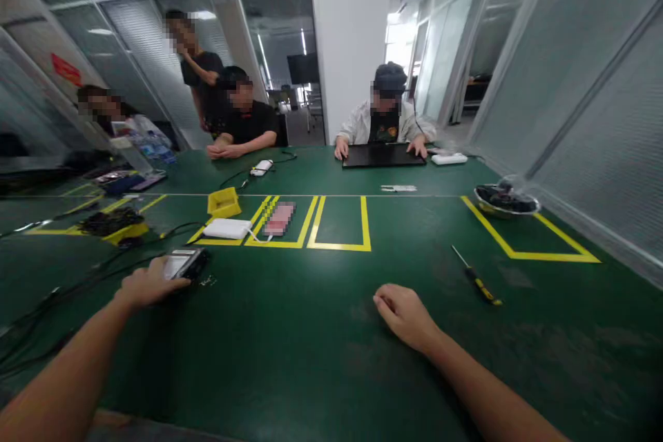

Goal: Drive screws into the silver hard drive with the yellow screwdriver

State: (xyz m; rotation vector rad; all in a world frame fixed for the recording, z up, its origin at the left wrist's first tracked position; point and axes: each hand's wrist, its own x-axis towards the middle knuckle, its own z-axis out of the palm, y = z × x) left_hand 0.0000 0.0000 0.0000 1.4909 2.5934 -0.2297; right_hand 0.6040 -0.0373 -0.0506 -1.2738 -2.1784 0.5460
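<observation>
My left hand point(148, 283) grips a black and silver box-shaped device point(184, 264) at the left of the green table, thumb along its near side. What kind of device it is I cannot make out. A few tiny pale bits point(208, 281) lie just right of it. On the table at centre right rests my right hand point(404, 314), its fingers curled in and nothing showing in them. Nearest to that hand is a screwdriver point(479, 282) with a yellow and black handle, lying to its right with the shaft pointing away.
Yellow tape rectangles point(339, 246) mark the table. A white power bank point(228, 228), a cabled phone point(280, 218) and a yellow bin point(224, 202) stand left of centre. Cables point(111, 219) crowd the left; a bowl of dark parts point(505, 202) sits right. Across, a person point(383, 117) holds a black panel point(384, 155).
</observation>
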